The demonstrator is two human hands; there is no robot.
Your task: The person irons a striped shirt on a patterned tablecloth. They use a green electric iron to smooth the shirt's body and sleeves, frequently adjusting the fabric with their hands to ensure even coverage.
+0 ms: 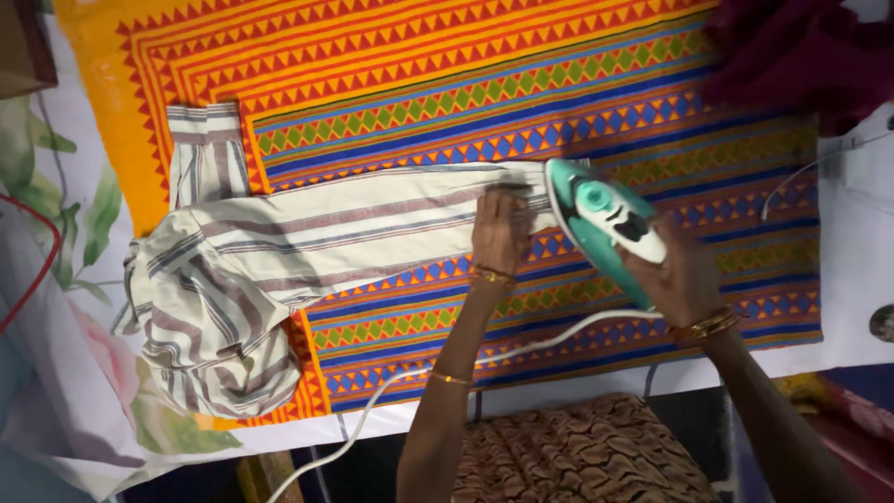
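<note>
On the bright patterned cloth [577,84] — orange border, rows of triangles and diamonds in red, blue and green — we have a striped shirt [279,261] spread out, cream with grey and brownish stripes. Its sleeve [391,219] runs long and flat from left to right across the cloth, while the body of the shirt lies bunched at the left edge, partly over the floral sheet [84,307] beneath.

Our left hand [500,233] rests flat on the right end of the sleeve, fingers together and stretched out, pressing the fabric down rather than gripping it. Our right hand [675,275] is wrapped around the handle of a teal and white iron [601,224], fingers closed on it. The iron sits just beside the left hand, to its right, its nose near the sleeve's end and touching or almost touching the fabric — we cannot tell which.

So the sleeve's long axis lies left to right, stretching away leftward from both hands; the left hand is on it, the iron at its tip. The right hand is the farther one from the bulk of the shirt.

A white cord [447,368] trails from the iron down past the near edge of the board, crossing in front of our left forearm. Bangles [705,325] show on both wrists. Dark maroon fabric [801,51] lies heaped at the far right corner, and a brown patterned cushion [587,452] sits below the board's edge.
</note>
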